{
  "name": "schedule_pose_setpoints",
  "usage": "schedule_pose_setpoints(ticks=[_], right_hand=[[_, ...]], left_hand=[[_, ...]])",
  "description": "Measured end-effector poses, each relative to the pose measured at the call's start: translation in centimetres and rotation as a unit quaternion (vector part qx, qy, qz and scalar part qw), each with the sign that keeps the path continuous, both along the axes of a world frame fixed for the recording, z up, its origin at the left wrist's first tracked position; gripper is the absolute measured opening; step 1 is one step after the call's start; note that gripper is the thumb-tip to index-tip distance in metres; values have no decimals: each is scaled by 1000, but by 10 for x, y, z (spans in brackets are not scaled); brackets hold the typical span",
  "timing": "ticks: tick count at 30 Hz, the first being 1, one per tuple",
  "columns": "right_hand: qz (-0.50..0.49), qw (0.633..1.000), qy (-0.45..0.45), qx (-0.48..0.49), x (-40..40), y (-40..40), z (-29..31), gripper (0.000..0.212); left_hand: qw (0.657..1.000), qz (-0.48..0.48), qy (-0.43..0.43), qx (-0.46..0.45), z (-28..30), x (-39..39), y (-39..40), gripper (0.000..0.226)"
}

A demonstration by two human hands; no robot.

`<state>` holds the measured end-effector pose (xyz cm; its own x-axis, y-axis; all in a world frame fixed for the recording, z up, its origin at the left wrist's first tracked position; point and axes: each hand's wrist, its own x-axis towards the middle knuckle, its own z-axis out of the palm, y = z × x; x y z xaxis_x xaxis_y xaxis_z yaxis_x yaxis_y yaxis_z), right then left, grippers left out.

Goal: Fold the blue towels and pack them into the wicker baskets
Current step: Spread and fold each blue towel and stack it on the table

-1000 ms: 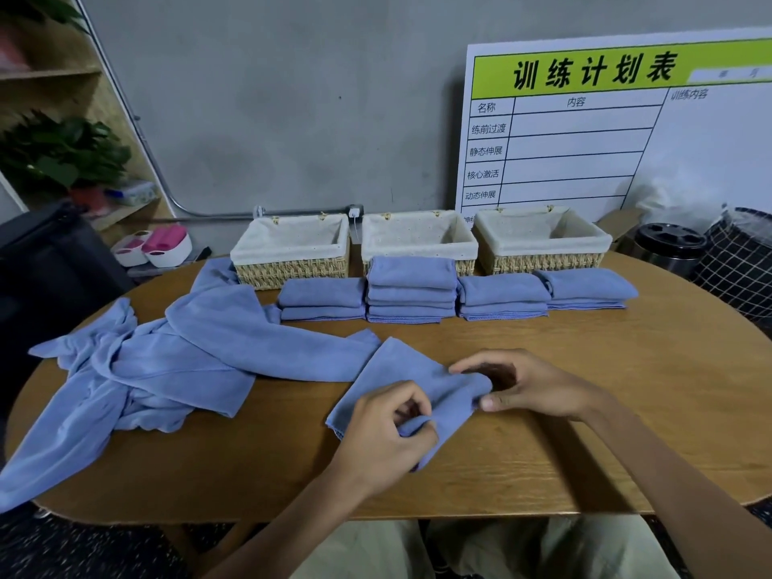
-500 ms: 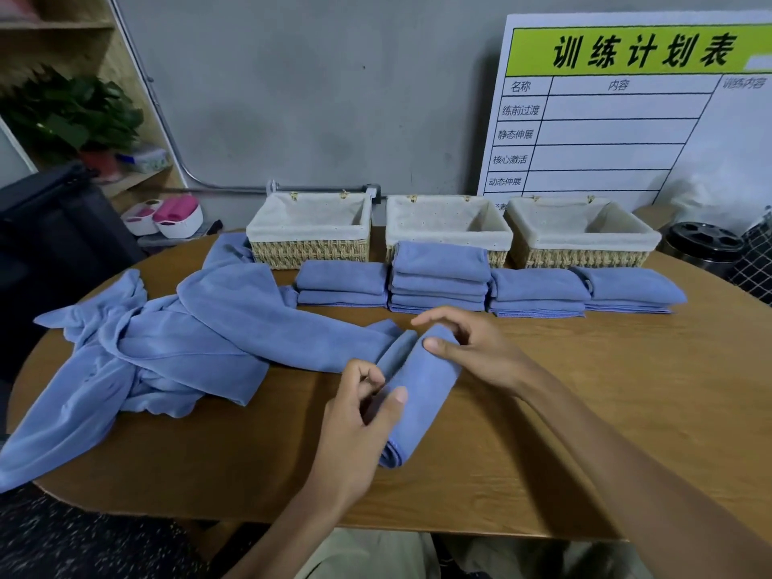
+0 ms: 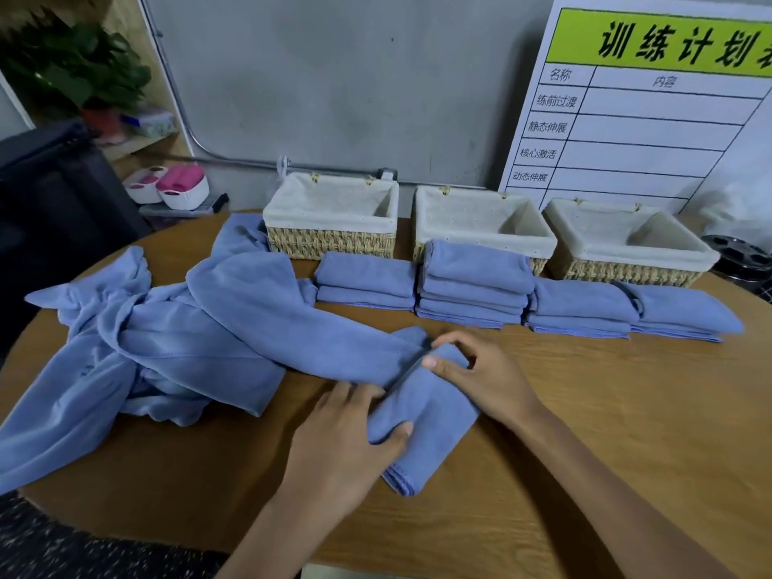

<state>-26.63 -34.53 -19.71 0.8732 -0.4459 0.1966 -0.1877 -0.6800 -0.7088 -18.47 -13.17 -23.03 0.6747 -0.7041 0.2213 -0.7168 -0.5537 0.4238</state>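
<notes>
A rounded wooden table (image 3: 626,432) is filling most of the view, sitting against a grey wall (image 3: 355,77); a white chart board (image 3: 651,110) with a green header is leaning at the right, its right side cut off by the frame. Three wicker baskets (image 3: 332,219) with pale cloth liners are standing in a row along the table's far edge; just in front of them, stacks of folded towels (image 3: 474,286) are lying side by side. A heap of unfolded blue towels (image 3: 167,348) is sprawling over the left of the table, one end hanging over the near edge.

Near the middle, the folded towel being worked (image 3: 426,415) is lying flat on the wood, touching the heap; the left hand (image 3: 346,436) is gripping its left edge, thumb on top and fingers tucked beneath (how far they are reaching is hidden); the right hand (image 3: 480,378) is pinching its far end, thumb pressing the cloth.

At the far left a shelf with a green plant (image 3: 75,68) and two pink-and-white tubs (image 3: 175,188) is showing, blurred; a dark bulky shape (image 3: 50,194) beside it is hard to make out.
</notes>
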Motion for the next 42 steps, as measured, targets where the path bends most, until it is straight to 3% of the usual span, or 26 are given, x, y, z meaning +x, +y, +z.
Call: schedule_pose_setpoints(ticks=[3,5,8,13,20,24,27,29,31,34,36,38,42], right_hand=[[-16,999,36,-28,-2,3,5,61],[-19,998,56,-32,-7,1,4,63],[-7,998,55,-2,-14,-3,3,78],[48,996,43,58,-30,-2,10,80],[35,988,24,150,-53,3,21,86],[59,973,-35,219,-57,-2,37,72],[82,978,-5,192,-53,-15,69,53],[111,980,40,159,-46,-19,92,52],[141,977,80,139,-36,-18,107,49],[112,976,84,164,-29,-15,110,58],[42,971,38,233,-32,-14,101,71],[-8,947,2,322,-43,-13,86,71],[22,923,46,381,-76,-13,52,70]], left_hand=[[998,-5,43,54,10,3,-3,64],[990,-15,136,47,28,2,-1,49],[984,-39,174,17,47,-6,-3,29],[980,-73,173,60,64,-16,-4,40],[954,-63,292,38,73,-23,-11,45],[903,-64,425,27,88,-26,-16,40],[835,-87,542,-42,94,-22,-26,86],[798,-128,579,-109,98,-21,-38,89],[774,-169,587,-167,101,-25,-54,73],[788,-169,552,-214,101,-30,-72,58],[789,-124,543,-261,95,-28,-80,64],[781,-67,536,-314,90,-24,-85,84],[786,15,498,-367,83,-20,-94,96]])
